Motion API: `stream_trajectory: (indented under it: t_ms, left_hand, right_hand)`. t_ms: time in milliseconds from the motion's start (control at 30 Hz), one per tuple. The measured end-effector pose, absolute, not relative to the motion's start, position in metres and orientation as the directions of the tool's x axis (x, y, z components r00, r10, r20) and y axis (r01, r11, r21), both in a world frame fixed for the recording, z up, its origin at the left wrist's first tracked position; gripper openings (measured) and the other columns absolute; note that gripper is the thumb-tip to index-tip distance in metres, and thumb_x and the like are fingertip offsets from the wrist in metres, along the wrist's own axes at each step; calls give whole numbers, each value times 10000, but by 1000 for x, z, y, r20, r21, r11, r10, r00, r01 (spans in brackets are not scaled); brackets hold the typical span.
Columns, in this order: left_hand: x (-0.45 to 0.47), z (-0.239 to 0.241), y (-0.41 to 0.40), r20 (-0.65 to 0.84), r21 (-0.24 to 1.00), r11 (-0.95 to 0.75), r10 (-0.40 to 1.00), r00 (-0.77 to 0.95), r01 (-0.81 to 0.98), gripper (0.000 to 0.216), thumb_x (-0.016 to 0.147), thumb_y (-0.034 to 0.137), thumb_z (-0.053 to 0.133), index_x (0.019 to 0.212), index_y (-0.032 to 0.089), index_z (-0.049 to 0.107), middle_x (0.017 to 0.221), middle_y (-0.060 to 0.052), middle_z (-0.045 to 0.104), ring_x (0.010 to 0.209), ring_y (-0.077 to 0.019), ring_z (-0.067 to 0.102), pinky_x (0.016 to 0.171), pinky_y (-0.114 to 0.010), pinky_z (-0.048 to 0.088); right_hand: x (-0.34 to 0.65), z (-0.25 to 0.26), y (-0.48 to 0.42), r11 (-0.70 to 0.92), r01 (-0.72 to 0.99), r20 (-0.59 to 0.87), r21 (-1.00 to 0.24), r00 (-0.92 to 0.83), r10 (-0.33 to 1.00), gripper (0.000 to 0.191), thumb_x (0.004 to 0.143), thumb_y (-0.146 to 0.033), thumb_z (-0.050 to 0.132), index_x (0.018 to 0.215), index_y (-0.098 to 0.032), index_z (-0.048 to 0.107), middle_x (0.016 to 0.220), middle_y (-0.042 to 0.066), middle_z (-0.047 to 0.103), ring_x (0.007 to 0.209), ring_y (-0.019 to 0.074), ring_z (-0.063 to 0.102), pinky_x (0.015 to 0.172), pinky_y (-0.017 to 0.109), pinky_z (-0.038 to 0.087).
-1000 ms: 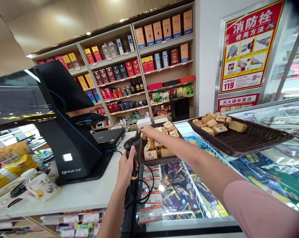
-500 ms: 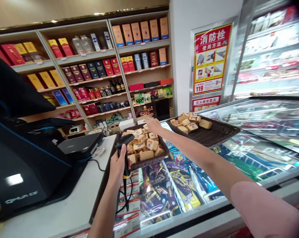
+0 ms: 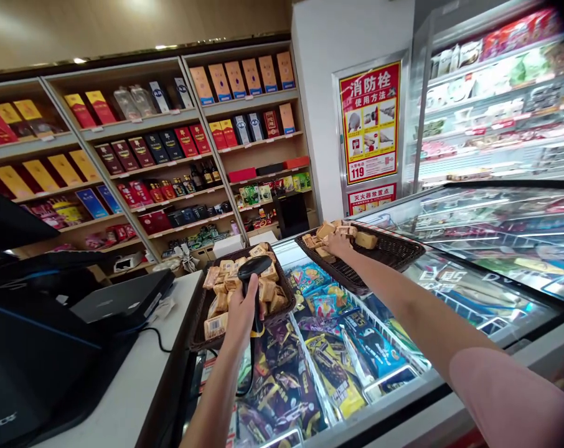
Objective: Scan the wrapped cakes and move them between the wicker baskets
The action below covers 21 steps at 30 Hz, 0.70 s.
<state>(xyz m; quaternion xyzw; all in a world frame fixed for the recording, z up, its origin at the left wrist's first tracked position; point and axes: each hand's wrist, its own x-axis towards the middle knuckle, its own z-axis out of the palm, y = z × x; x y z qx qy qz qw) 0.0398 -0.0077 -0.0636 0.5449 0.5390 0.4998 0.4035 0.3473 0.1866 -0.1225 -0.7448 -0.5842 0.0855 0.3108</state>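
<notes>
My left hand (image 3: 241, 311) is wrapped round the handle of a black barcode scanner (image 3: 255, 267), whose head is over the left wicker basket (image 3: 289, 305). Small tan wrapped packages (image 3: 216, 325), some showing barcode labels, are heaped in that basket. My right hand (image 3: 340, 244) reaches into the right wicker basket (image 3: 398, 252), its fingers closed at a tan package (image 3: 325, 229) in the pile on the left side. Partly hidden by this hand, a few more packages lie around it; a larger one (image 3: 366, 240) sits to its right.
Both baskets rest on the glass top of a chest freezer (image 3: 338, 367) filled with bagged goods. To the left are a white counter (image 3: 123, 367), a dark checkout machine (image 3: 34, 348) and a black box-shaped device (image 3: 123, 298). Shelves (image 3: 155, 162) of boxed goods line the back wall.
My right hand has moved from the left basket to the packages in the right basket. The scanner in my left hand has shifted right over the left basket. The view has turned slightly right.
</notes>
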Motion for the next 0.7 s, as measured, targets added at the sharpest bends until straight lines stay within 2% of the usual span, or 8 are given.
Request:
stream_trajectory:
  t_ms: [67,100,200,367,467,533,633,700]
  left_hand:
    - [38,-65,-8,103,978,-85,991,-87,192,528,782,765,557,815,241,499,472,49,511,389,-133,484,394,-236,362]
    - [36,-66,-9,102,978,-83,991,-92,193,529,783,763,561,819,240,497,474,53,509,393,-132,488,396,-232,366]
    - [28,-70,-11,106,976,-84,989,-101,202,527,788,755,574,827,236,490,474,57,512,394,-124,486,395,-223,378]
    - [17,-71,-16,88,983,-62,985,-148,172,541,785,756,584,838,225,496,467,40,537,387,-118,482,387,-216,383]
    - [17,-71,-20,93,990,-72,980,-176,120,538,779,747,601,847,224,497,478,47,522,393,-119,491,384,-216,389]
    - [17,-73,-25,112,990,-96,980,-166,102,529,782,739,607,854,227,497,482,50,519,391,-119,489,384,-218,393]
    - [14,-75,-36,133,985,-116,982,-134,129,523,802,737,588,840,222,508,470,35,533,394,-125,495,390,-219,395]
    - [8,-73,-44,154,980,-133,977,-144,149,528,810,740,574,831,215,520,466,26,540,391,-129,497,388,-222,394]
  right_hand:
    - [346,-125,193,-187,798,228,-573,374,899,687,791,-274,789,1374,-75,485,1406,308,474,1320,426,482,1053,530,416]
    - [346,-126,195,-203,786,228,-584,399,888,721,785,-257,783,1397,-68,451,1383,317,493,1314,431,490,1049,521,418]
    - [345,-125,194,-216,760,245,-613,442,863,745,772,-234,764,1410,-90,409,1294,306,565,1250,413,556,1008,487,449]
    - [340,-106,172,-152,760,353,-631,457,817,764,728,-341,790,1367,-132,427,1291,274,575,1215,395,561,991,483,456]
    - [328,-95,146,-6,814,479,-581,348,806,678,711,-348,784,1301,-170,501,1314,184,587,1259,327,526,1066,399,409]
    - [314,-93,125,169,820,585,-547,229,778,638,699,-307,764,1279,-186,527,1308,141,600,1223,295,549,1054,366,416]
    - [287,-96,97,472,721,736,-508,79,673,608,658,-252,720,1238,-182,551,1225,130,639,1089,305,613,949,414,481]
    - [267,-98,81,580,651,787,-489,43,615,571,642,-254,705,1192,-184,569,1171,121,656,1036,313,631,902,439,501]
